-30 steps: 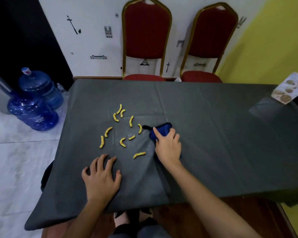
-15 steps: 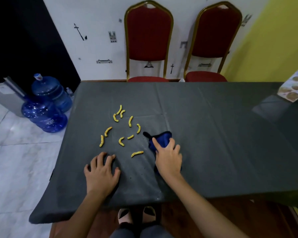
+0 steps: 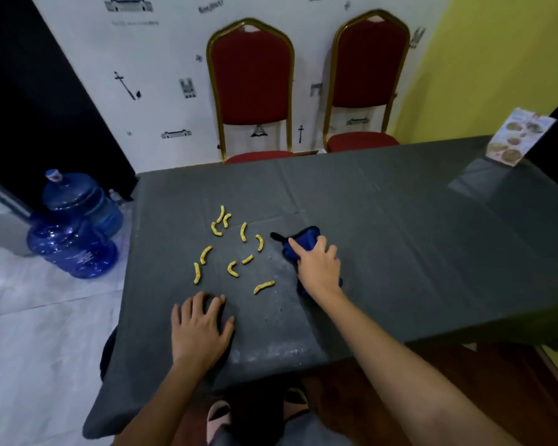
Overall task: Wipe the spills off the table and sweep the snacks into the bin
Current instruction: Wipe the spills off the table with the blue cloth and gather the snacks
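While ten snacks (image 3: 232, 268) lay scattered on the table (image 3: 400, 252), one cloth (image 3: 303, 239) was pressed flat under the open right hand (image 3: 318, 268); the left hand (image 3: 198, 333) was spread flat, empty.

Snack curls (image 3: 244, 232) on my table (image 3: 400, 252): ten, scattered left of centre. Blue cloth (image 3: 298, 244): one, under my right hand (image 3: 318, 270). My hands: two, left hand (image 3: 198, 333) nearer. Red chairs (image 3: 251, 88): two, far side. Water jugs (image 3: 70, 243): two, left floor. Leaflet (image 3: 519, 136): one, far right.
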### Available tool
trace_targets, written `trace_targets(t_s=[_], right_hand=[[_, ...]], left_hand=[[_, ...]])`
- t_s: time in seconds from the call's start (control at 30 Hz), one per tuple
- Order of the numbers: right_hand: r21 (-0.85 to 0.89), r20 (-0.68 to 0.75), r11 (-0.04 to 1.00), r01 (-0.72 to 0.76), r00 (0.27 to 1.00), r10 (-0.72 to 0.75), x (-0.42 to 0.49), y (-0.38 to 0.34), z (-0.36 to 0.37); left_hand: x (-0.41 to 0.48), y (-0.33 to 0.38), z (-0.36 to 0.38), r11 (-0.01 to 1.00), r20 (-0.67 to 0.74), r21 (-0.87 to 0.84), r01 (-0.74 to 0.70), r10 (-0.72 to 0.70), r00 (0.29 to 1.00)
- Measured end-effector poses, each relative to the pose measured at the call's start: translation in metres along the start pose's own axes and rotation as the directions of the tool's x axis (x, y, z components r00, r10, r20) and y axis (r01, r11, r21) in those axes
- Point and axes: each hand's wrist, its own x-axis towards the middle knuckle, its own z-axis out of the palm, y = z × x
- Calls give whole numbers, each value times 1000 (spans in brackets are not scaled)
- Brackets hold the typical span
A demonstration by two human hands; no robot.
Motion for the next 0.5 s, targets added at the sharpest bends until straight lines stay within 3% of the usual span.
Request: trace_targets(t_s=[0.13, 0.23, 0.33, 0.5], right_hand=[[6, -17, 997, -75, 997, 75, -61, 23, 8], [72, -30, 957, -280, 959, 282, -68, 43, -1], [120, -10, 887, -445, 893, 450, -59, 40, -6], [60, -12, 859, -508, 860, 509, -82, -11, 2]], left_hand=[[5, -21, -4, 990, 4, -58, -132, 132, 991], [14, -36, -10, 962, 24, -77, -264, 266, 964], [18, -51, -11, 951, 39, -76, -301, 304, 952], [19, -57, -12, 939, 56, -76, -335, 339, 939]])
